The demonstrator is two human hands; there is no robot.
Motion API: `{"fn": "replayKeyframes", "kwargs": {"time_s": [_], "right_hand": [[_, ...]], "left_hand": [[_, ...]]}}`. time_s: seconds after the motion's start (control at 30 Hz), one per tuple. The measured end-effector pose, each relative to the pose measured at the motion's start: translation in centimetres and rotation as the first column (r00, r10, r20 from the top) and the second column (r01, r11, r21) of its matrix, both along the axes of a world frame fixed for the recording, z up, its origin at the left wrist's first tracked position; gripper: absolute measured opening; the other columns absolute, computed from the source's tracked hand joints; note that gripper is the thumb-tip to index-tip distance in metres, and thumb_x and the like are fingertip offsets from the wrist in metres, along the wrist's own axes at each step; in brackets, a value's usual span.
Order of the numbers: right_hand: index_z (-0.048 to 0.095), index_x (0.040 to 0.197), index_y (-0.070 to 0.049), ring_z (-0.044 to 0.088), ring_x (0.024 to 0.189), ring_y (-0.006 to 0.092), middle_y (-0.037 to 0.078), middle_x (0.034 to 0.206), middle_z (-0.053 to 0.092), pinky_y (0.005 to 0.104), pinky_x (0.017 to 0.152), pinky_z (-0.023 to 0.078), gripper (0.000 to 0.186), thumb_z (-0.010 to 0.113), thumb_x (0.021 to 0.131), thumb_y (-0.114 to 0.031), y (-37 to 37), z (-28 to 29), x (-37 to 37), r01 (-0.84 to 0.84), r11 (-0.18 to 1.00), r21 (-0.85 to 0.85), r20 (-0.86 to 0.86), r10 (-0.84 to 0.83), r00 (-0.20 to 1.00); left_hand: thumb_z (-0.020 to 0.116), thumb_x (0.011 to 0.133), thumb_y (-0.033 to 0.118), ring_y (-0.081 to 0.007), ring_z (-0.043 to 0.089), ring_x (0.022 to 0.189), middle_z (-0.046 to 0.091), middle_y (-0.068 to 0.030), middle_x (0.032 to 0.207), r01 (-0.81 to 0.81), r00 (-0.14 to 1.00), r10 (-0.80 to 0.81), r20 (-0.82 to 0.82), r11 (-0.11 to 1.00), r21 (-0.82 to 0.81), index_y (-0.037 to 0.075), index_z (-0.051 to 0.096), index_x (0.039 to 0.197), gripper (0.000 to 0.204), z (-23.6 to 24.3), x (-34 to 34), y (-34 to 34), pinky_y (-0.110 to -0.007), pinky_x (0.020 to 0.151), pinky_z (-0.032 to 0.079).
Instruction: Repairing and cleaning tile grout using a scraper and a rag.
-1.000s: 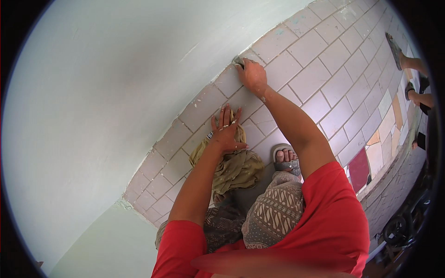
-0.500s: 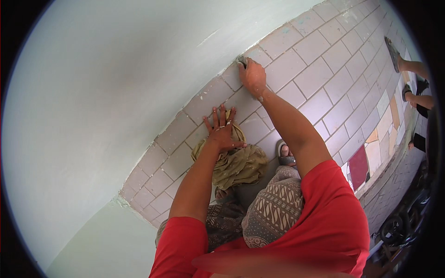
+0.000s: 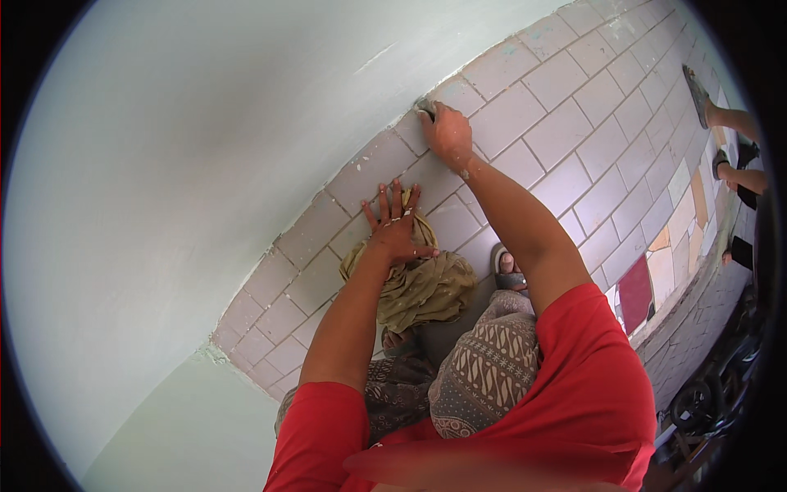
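My left hand (image 3: 395,238) lies flat with its fingers spread, its fingertips on the grey floor tiles (image 3: 316,225). Under its palm and beside it is a crumpled olive-green cloth (image 3: 430,289), which also spreads back toward my knees. Farther ahead and to the right, my right hand (image 3: 449,131) is closed round a small dark grey piece (image 3: 425,107). That piece sits where the floor meets the pale wall (image 3: 205,148); the fingers hide most of it, so its kind cannot be made out. Bits of white material stick to both my hands.
The pale wall runs along the left and meets another wall (image 3: 164,418) in a corner near me. My sandalled foot (image 3: 508,266) is by the cloth. At the far right are other people's legs (image 3: 734,123), patchwork tiles (image 3: 635,295) and a dark wheeled vehicle (image 3: 697,406).
Both hands stay in nearly the same places, the left flat by the cloth and the right at the wall's foot. The whole view has shifted very slightly.
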State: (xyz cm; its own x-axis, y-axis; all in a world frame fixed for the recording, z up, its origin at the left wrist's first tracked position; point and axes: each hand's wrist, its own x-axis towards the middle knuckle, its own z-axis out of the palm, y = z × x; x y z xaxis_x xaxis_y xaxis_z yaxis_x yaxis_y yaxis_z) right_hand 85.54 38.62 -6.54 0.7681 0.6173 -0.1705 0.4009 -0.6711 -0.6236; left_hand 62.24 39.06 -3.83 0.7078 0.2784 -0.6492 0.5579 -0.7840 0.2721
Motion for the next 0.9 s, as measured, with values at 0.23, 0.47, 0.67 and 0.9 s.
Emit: {"fn": "replayKeyframes", "kwargs": {"time_s": [0.23,0.47,0.67,0.9], "right_hand": [[0.068,0.113,-0.003,0.069,0.095,0.0458,0.025,0.102,0.072,0.0533,0.086,0.055,0.035,0.061,0.097,-0.034,0.4,-0.5,-0.3,0.067,0.997,0.033,-0.029,-0.066,0.997],[0.066,0.115,-0.002,0.068,0.099,0.0453,0.026,0.109,0.070,0.0535,0.087,0.055,0.037,0.060,0.097,-0.034,0.1,-0.8,-0.8,0.006,1.000,-0.010,-0.039,-0.006,0.999],[0.066,0.114,-0.003,0.068,0.099,0.0452,0.025,0.110,0.071,0.0534,0.087,0.055,0.035,0.061,0.097,-0.033,0.4,-0.2,-1.4,-0.042,0.999,0.003,-0.038,0.042,0.998],[0.067,0.114,-0.004,0.069,0.098,0.0452,0.023,0.109,0.071,0.0531,0.087,0.055,0.034,0.059,0.098,-0.032,0.5,0.2,-3.6,-0.076,0.997,0.006,-0.029,0.076,0.997]], "left_hand": [[0.079,0.050,0.083,-0.0447,-0.020,0.154,-0.018,-0.0207,0.169,0.013,1.000,-0.013,0.007,1.000,0.018,0.023,-0.006,0.165,0.155,0.3,0.5,0.3,-0.073,0.113,-0.015],[0.079,0.051,0.082,-0.0430,-0.020,0.155,-0.018,-0.0168,0.170,-0.006,0.999,0.007,-0.034,1.000,0.015,0.027,-0.005,0.165,0.153,0.4,0.0,-0.3,-0.073,0.114,-0.013],[0.078,0.049,0.084,-0.0449,-0.021,0.154,-0.018,-0.0213,0.169,0.003,1.000,-0.003,-0.024,1.000,0.003,0.023,-0.007,0.165,0.156,0.3,0.4,0.1,-0.073,0.113,-0.015],[0.078,0.050,0.084,-0.0458,-0.021,0.154,-0.017,-0.0220,0.169,0.020,0.998,-0.019,-0.061,1.000,0.015,0.023,-0.006,0.165,0.156,0.4,0.0,0.0,-0.073,0.113,-0.015]]}}
